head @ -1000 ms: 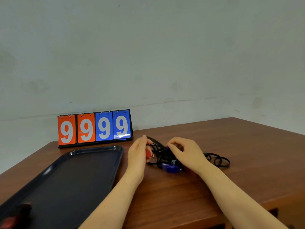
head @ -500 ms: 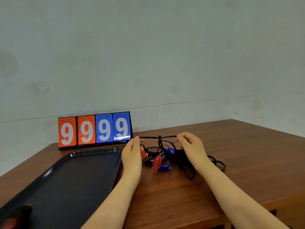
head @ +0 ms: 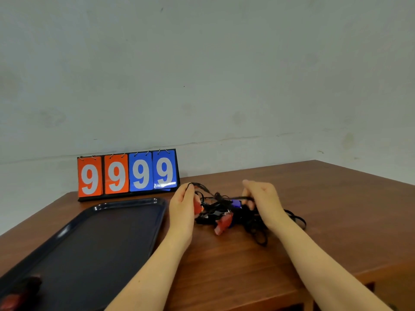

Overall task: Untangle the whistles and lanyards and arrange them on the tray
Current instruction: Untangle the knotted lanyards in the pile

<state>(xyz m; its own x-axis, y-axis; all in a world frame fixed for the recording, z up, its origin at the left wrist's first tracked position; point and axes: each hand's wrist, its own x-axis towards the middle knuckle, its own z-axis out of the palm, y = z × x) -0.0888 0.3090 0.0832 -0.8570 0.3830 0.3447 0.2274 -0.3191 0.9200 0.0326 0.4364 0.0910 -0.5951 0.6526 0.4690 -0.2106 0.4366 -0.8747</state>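
Centrally, on the brown worktop (head: 314,198), sits a knot of black lanyards (head: 253,223) with whistles caught in it, just right of the dark tray (head: 125,205). Left hand (head: 183,205) pinches a lanyard loop at its top, fingers (head: 190,189) curled round the cord, which arcs up and then runs down to the right into the knot. Right hand (head: 265,199) grips another strand, fingers curled, knuckles up; that cord stretches roughly left-right between the two hands. Red whistle (head: 223,223) hangs at the near side of the knot, long axis tilted, lower end pointing near-left. A second red whistle (head: 198,207) shows just beside the left palm, mostly hidden. Blue whistle (head: 237,203) lies close to the right hand's fingers; its direction cannot be told. Loose loops trail right past the right wrist and flat on the worktop. Tray's long axis runs from near-left to far-right. A blurred red-and-black object (head: 15,295) lies at its near-left corner. Scoreboard (head: 128,175) reading 9999 stands at the far edge, against the wall.
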